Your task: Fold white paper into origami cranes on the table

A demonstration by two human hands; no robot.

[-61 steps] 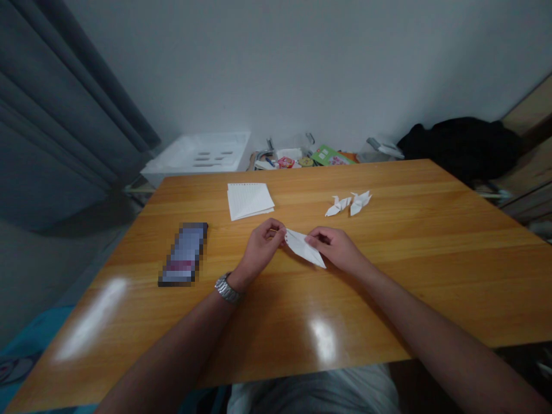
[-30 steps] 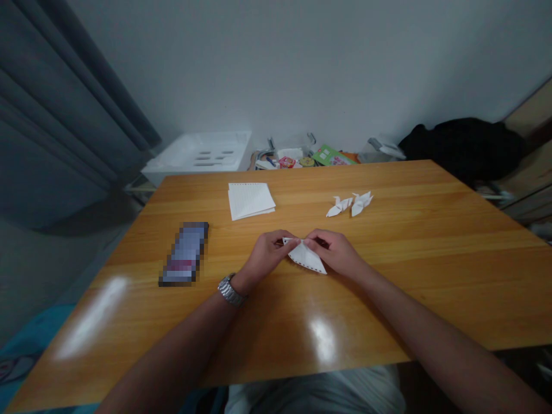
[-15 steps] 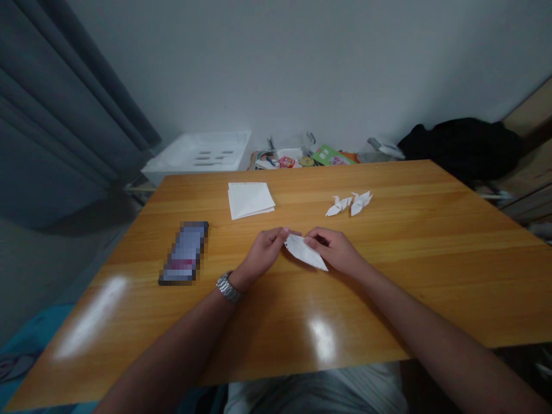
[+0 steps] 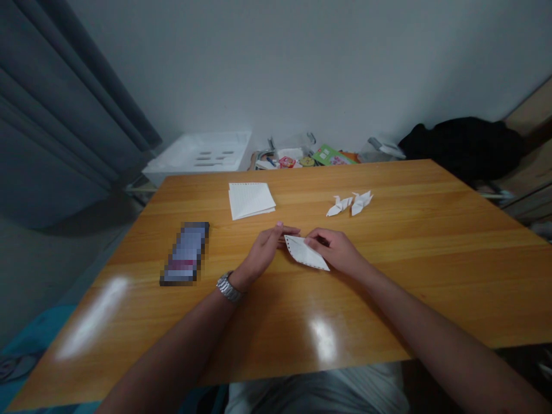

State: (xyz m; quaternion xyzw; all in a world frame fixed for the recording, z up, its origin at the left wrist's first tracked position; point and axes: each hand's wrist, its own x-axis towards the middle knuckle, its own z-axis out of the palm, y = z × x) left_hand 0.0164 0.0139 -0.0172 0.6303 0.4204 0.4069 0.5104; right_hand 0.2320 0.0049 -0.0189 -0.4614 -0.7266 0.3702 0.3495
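Note:
A folded piece of white paper point(image 4: 305, 253) with a row of punched holes along its edge is held just over the table. My right hand point(image 4: 333, 248) pinches its upper right side between thumb and fingers. At the paper's left end is my left hand point(image 4: 264, 248), its thumb raised off the paper and its fingers stretched out behind the far corner. Whether those fingers touch the paper I cannot tell. Two folded paper cranes, a left one point(image 4: 339, 206) and a right one point(image 4: 361, 203), stand side by side beyond my right hand.
Loose white sheets point(image 4: 251, 200) with punched holes lie toward the back of the wooden table point(image 4: 431, 247). A phone point(image 4: 185, 253) lies at the left. Behind the table are a white tray point(image 4: 207, 150), a green booklet point(image 4: 331, 154) and a dark cloth heap point(image 4: 463, 144).
My left thumb has lifted off the paper and its fingers have straightened. The punched edge of the paper now shows more fully. My right hand keeps its pinch.

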